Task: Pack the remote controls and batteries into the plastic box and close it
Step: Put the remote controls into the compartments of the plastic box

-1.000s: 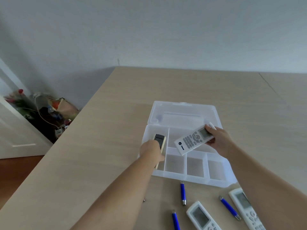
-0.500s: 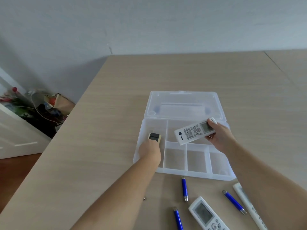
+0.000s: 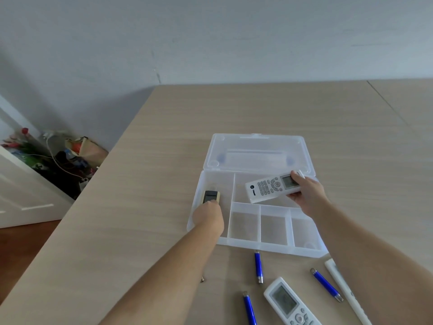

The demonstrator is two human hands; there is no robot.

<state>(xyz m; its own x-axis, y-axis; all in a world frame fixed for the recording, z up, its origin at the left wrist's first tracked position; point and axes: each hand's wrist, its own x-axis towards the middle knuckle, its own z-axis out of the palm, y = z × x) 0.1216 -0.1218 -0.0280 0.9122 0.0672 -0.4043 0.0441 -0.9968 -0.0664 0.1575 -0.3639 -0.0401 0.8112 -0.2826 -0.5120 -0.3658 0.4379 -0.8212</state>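
A clear plastic box [image 3: 271, 247] lies open on the table, its lid [image 3: 257, 151] folded back flat. My left hand [image 3: 208, 218] holds a small beige remote with a dark screen [image 3: 210, 196] low inside the box's left compartment. My right hand [image 3: 307, 195] grips a white remote [image 3: 269, 188] by its screen end, over the wide rear compartment. In front of the box lie three blue batteries [image 3: 258, 267] [image 3: 325, 285] [image 3: 249, 309], another white remote [image 3: 290, 303] and a third one [image 3: 346, 292] partly hidden by my right forearm.
The light wooden table [image 3: 152, 184] runs to a grey wall. Its left edge drops to the floor, where a pile of bags and cables [image 3: 58, 158] sits beside a white door [image 3: 21, 198]. A small dark object [image 3: 202, 279] peeks out by my left forearm.
Both hands have lowered their remotes into the box: the beige one down into the left compartment, the white one flatter over the rear compartment. The camera has tilted, shifting the view.
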